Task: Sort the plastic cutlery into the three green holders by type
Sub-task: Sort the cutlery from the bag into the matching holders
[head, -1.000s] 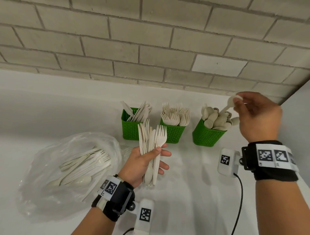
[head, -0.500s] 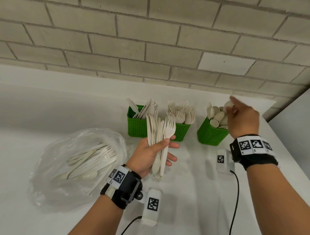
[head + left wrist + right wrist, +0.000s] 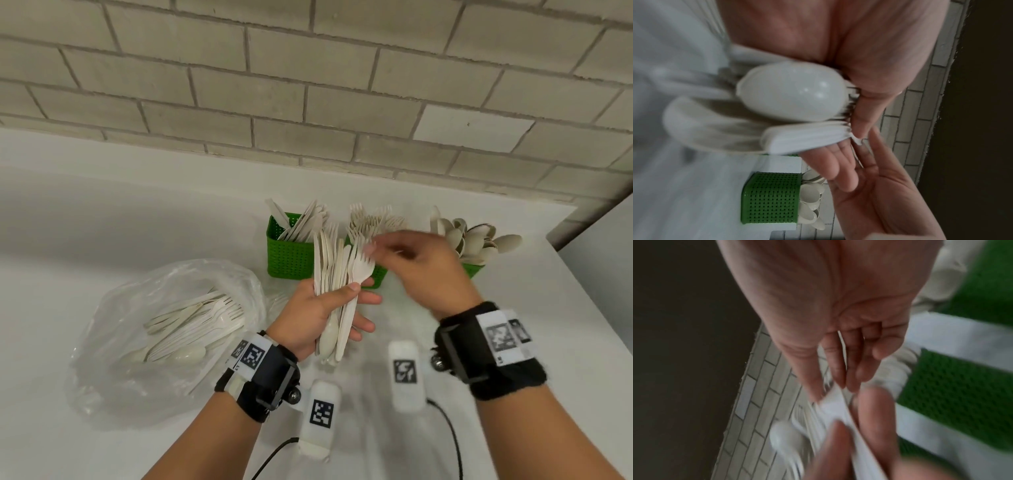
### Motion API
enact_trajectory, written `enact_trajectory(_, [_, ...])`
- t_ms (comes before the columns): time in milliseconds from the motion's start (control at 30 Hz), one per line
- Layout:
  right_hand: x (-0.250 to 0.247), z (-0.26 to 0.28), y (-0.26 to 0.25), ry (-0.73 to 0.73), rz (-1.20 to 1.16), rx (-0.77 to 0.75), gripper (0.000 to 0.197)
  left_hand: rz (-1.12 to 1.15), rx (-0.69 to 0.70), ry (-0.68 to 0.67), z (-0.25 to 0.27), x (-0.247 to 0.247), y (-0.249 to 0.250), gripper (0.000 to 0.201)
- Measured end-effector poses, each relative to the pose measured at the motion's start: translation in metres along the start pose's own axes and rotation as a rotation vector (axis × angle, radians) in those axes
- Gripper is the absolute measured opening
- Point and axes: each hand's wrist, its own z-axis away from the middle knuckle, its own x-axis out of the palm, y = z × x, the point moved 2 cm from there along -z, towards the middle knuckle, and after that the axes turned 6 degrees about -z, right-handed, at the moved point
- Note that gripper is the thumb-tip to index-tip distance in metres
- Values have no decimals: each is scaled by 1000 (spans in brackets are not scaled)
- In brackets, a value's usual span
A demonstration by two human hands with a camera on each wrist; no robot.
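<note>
My left hand grips a bundle of white plastic cutlery upright in front of the holders; forks and knives fan out on top, and a spoon bowl hangs below the palm. My right hand is blurred and stretches left, its straight fingertips at the tines of the bundle's rightmost fork. Behind stand three green holders: knives, forks mostly hidden by the hands, and spoons.
A clear plastic bag holding several more forks and spoons lies on the white table at the left. A brick wall runs behind the holders. The table's right edge is close to the spoon holder.
My right hand let go of a spoon at the spoon holder and swung left, empty, to the top of the bundle. The left hand kept its grip on the bundle.
</note>
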Motion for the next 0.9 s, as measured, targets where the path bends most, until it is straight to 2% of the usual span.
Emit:
enact_trajectory(67, [17,5,8,-38,-213,74,7,8,-8,-9,1,1,-1,29])
enact_trajectory(133, [16,3,18,31,-352,103,8,33,-9,-10,4,-1,-3,35])
enact_trajectory(233, [7,-1,27,85,-518,144,16,49,5,-11,6,-5,-4,30])
enact_trajectory(333, [4,-2,28,94,-494,116,19,-2,35,47,4,-6,-6,20])
enact_trajectory(433, [-1,-4,30,173,-549,108,24,-57,44,116,3,-7,-7,19])
enact_trajectory(533, [-2,-5,33,168,-614,127,33,-144,58,121,3,-10,-8,19])
enact_trajectory(667, [7,-1,40,117,-398,143,9,-271,79,60,4,-6,-10,15])
enact_trajectory(800, [-14,-3,37,268,-487,139,7,-234,44,156,4,-13,-15,16])
enact_trajectory(900, [-38,-12,21,375,-407,-36,18,-151,32,223,2,-21,-16,17])
